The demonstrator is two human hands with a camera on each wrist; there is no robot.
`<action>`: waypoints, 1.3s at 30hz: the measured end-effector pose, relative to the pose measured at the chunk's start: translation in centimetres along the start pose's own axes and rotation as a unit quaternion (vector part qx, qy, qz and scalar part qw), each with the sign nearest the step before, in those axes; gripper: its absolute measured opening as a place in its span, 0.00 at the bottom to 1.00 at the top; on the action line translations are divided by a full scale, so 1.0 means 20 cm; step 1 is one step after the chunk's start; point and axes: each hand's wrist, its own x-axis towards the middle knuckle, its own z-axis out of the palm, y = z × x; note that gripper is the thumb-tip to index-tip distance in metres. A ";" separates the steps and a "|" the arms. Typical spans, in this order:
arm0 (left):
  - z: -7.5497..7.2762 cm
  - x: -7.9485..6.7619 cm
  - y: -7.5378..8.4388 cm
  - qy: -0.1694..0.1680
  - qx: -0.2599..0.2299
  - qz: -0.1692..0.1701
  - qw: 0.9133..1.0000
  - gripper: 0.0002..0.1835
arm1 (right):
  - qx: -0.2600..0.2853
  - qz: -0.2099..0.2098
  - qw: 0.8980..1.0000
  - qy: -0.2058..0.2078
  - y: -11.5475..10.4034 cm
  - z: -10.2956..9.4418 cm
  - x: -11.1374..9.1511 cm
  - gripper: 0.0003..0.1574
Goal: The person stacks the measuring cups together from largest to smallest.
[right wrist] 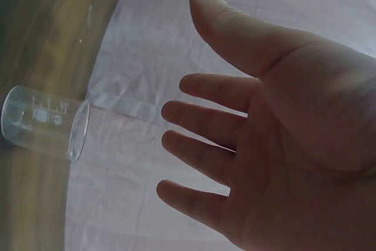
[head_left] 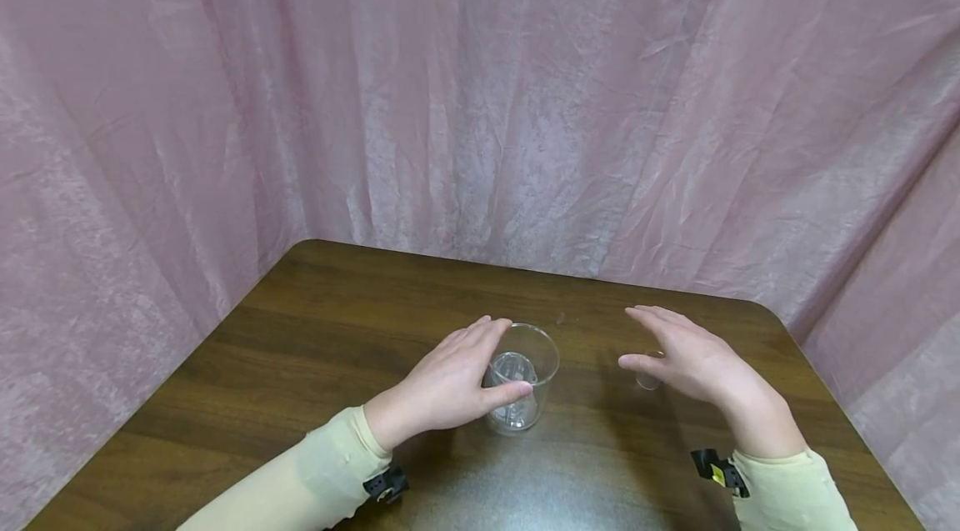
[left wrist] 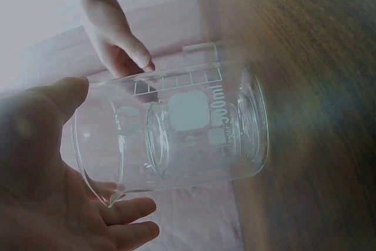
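Observation:
A large clear glass beaker (left wrist: 194,145) marked 500ml stands upright on the wooden table, with a smaller beaker (left wrist: 157,139) nested inside it. My left hand (head_left: 457,381) is at its rim, thumb on the near side and fingers along the left and far side. Those fingers look relaxed; whether they touch the glass I cannot tell. To the right, my right hand (head_left: 693,356) hovers with fingers extended and spread, holding nothing. Beyond and below it stands a small beaker (right wrist: 44,124) with white markings, mostly hidden by the hand in the head view.
The brown wooden table (head_left: 360,289) has rounded far corners. Pink velvet curtains (head_left: 480,97) hang behind it and on both sides. A small clear mark or scrap (head_left: 560,318) shows on the tabletop beyond the large beaker.

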 end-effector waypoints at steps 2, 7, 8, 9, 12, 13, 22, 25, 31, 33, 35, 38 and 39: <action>0.00 0.00 0.00 0.001 0.000 0.001 1.000 0.50 | -0.003 0.005 1.000 -0.001 0.01 0.00 0.00 0.55; 0.00 0.01 0.00 0.001 0.003 0.003 1.000 0.49 | -0.010 0.014 1.000 0.000 0.04 0.00 0.00 0.55; 0.00 0.01 0.00 0.001 0.003 0.003 1.000 0.49 | -0.012 0.016 1.000 0.000 0.04 0.00 0.00 0.54; 0.00 0.01 0.00 0.001 0.003 0.003 1.000 0.49 | -0.013 0.019 1.000 -0.002 0.05 0.00 0.00 0.54; 0.00 0.01 0.00 0.002 0.002 0.004 1.000 0.49 | -0.016 0.025 1.000 -0.011 0.06 -0.01 0.00 0.53; 0.00 0.00 0.00 0.003 0.002 0.004 1.000 0.49 | -0.018 0.024 0.999 -0.013 0.06 -0.01 0.00 0.52; 0.00 0.00 0.00 0.002 0.003 0.000 1.000 0.49 | -0.029 0.018 0.999 -0.030 0.08 -0.02 0.01 0.47; 0.01 0.00 0.00 0.002 0.005 0.001 1.000 0.50 | -0.031 0.020 0.999 -0.037 0.08 -0.02 0.01 0.46; 0.01 0.00 0.00 0.001 0.007 0.002 1.000 0.50 | -0.038 0.022 0.998 -0.049 0.09 -0.02 0.01 0.45; 0.01 -0.01 0.00 0.000 0.006 0.000 1.000 0.50 | -0.040 0.024 0.998 -0.051 0.09 -0.02 0.01 0.45; 0.01 -0.01 0.00 0.000 0.005 -0.002 1.000 0.50 | -0.041 0.029 0.997 -0.055 0.10 -0.02 0.01 0.44; 0.01 -0.01 0.00 -0.001 0.004 -0.005 1.000 0.50 | -0.044 0.034 0.996 -0.063 0.10 -0.02 0.01 0.44; 0.01 0.00 0.00 -0.001 0.004 -0.005 1.000 0.50 | -0.045 0.035 0.996 -0.066 0.10 -0.02 0.01 0.44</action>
